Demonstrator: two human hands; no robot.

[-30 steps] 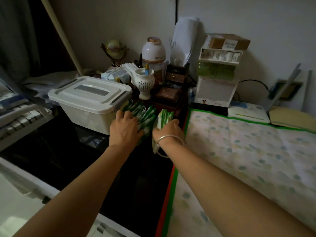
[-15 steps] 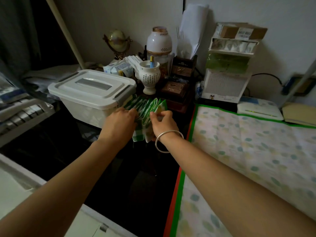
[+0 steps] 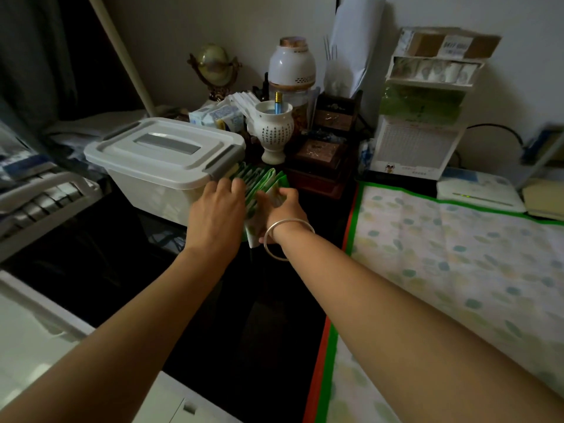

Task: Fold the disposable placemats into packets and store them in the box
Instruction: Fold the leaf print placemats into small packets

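**Squaring up the folded packets beside the shut box**

Standing on edge in a fanned row, the packets [image 3: 265, 182] sit on the dark tabletop [image 3: 244, 306], touching the right end of the box [image 3: 164, 161], between both hands. Green-and-white, thin folded sheets.

Handling, my read: very light, soft and floppy, likely slick, so single packets will slide or the fan will splay open. Not fragile. Best hold is both outer faces of the row, low down, squeezing it into one block. Pinching the top edges would probably bend them.

Left hand [image 3: 216, 215]: lies against the left side of the row, fingers loosely bent over the top edges, pressing rather than gripping. Fingertips are hidden.

Right hand [image 3: 282, 209]: thumb and fingers curl round the right-hand packets. A bracelet [image 3: 288, 238] is on that wrist.

Box lid is on with its side clasps down, so nothing can go in until it is opened.

Right of the hands, one placemat [image 3: 457, 254] lies unfolded and flat, dotted print with a green border.

Surface is dark, glossy and hard. The far edge is cluttered: a white pen cup [image 3: 273, 129], a small globe [image 3: 213, 64], a white jar [image 3: 291, 67] and a stack of cartons [image 3: 418, 141], all against a plain wall. Room light is dim.
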